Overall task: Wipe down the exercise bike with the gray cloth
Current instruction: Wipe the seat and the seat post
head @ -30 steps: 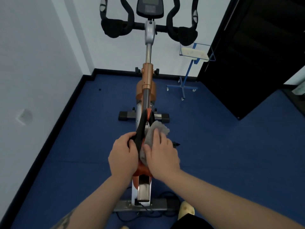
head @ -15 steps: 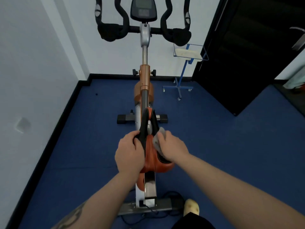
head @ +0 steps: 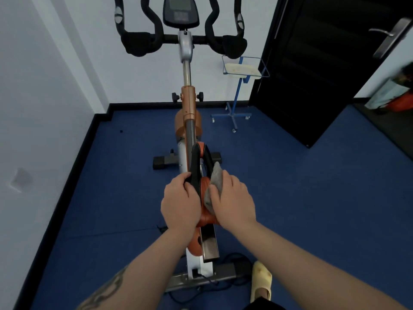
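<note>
The left hand (head: 180,201) curls its fingers round the left edge of the saddle (head: 202,173), likely to steady the seat against the push of the wiping. The right hand (head: 232,199) presses the gray cloth (head: 215,184) against the saddle's right flank, fingers wrapped over the bunched fabric so it stays trapped between palm and seat. The cloth looks soft and nubbly, folded into a thick wad. The saddle is narrow and long-nosed, black along the rim with smooth orange panels, set on a dull metal rail (head: 210,245) of the exercise bike (head: 188,108). Ahead rise the padded black handlebars (head: 143,44) and the console (head: 181,12), apparently not yet reached
</note>
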Tool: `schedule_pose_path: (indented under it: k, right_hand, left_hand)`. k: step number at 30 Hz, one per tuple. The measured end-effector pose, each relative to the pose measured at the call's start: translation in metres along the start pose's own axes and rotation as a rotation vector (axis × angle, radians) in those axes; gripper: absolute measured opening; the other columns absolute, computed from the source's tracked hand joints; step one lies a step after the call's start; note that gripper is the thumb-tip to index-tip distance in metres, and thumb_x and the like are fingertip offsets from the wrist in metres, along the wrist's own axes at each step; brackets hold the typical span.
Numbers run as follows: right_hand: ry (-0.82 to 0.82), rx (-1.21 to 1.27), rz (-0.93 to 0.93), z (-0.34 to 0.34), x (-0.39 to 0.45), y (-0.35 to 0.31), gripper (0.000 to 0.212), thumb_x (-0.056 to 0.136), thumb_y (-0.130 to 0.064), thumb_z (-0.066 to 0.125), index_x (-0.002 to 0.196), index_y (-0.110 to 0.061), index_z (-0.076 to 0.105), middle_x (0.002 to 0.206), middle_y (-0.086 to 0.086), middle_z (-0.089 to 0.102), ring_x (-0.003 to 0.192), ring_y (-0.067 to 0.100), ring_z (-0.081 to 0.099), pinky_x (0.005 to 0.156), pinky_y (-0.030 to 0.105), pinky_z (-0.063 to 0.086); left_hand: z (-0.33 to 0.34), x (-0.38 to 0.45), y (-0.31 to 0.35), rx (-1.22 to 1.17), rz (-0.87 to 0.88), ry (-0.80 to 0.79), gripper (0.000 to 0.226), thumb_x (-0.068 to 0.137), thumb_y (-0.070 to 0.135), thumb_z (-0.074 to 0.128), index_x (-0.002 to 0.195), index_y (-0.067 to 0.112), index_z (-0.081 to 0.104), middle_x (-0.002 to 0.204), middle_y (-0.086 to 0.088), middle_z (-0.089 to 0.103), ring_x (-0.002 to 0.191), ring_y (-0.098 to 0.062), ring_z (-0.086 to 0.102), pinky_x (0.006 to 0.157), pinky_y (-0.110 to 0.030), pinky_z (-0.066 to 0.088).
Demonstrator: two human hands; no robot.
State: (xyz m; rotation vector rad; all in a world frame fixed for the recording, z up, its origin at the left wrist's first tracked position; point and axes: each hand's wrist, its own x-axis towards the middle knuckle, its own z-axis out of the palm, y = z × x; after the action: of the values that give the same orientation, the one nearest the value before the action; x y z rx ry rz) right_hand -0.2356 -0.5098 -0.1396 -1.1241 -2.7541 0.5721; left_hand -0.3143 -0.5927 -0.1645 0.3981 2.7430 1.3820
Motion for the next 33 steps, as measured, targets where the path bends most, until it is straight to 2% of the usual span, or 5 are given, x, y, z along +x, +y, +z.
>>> schedule_pose_path:
  k: [9,14,19,24,33]
  right_hand:
    - [-0.175,0.205,0.248,-0.009,0.041,0.006,0.053,0.101,-0.046,0.018,0.108,-0.012,0.058,0.108,0.008,0.063,0.089,0.022,0.055,0.076,0.037,0.045]
    - [0.143,0.272,0.136,0.011,-0.020,0.008,0.050,0.096,-0.050,0.035,0.138,-0.023,0.043,0.135,-0.006,0.046,0.121,0.017,0.044,0.087,0.033,0.042]
    - [-0.220,0.377,0.327,-0.015,0.038,0.014,0.053,0.103,-0.043,0.023,0.113,-0.007,0.061,0.113,0.013,0.064,0.101,0.025,0.059,0.086,0.038,0.046]
    - [0.050,0.065,0.079,0.006,-0.020,0.009,0.062,0.096,-0.055,0.027,0.143,-0.016,0.036,0.141,0.002,0.043,0.124,0.020,0.042,0.090,0.033,0.045]
    - [-0.200,-0.014,0.034,-0.008,0.027,0.000,0.058,0.102,-0.049,0.024,0.143,-0.009,0.033,0.139,0.012,0.046,0.122,0.029,0.047,0.096,0.042,0.042]
  left_hand:
    - [0.000,0.000,0.000,-0.004,0.012,-0.001,0.032,0.098,0.017,0.042,0.120,0.029,0.062,0.110,0.011,0.065,0.095,0.001,0.045,0.074,-0.025,0.036]
    - [0.001,0.000,0.001,-0.008,0.012,0.009,0.032,0.097,0.017,0.042,0.119,0.029,0.063,0.111,0.012,0.065,0.095,0.002,0.045,0.074,-0.026,0.036]
    - [0.000,-0.001,0.002,-0.003,-0.001,0.000,0.033,0.097,0.017,0.042,0.119,0.029,0.063,0.111,0.013,0.064,0.096,0.002,0.044,0.074,-0.025,0.035]
    - [0.000,-0.001,0.002,-0.017,0.009,0.015,0.032,0.097,0.017,0.042,0.119,0.030,0.063,0.111,0.013,0.064,0.097,0.001,0.047,0.074,-0.027,0.036]
    - [-0.004,-0.004,0.007,-0.024,-0.017,0.023,0.032,0.098,0.018,0.041,0.114,0.034,0.063,0.098,0.023,0.057,0.098,-0.007,0.056,0.075,-0.032,0.044]
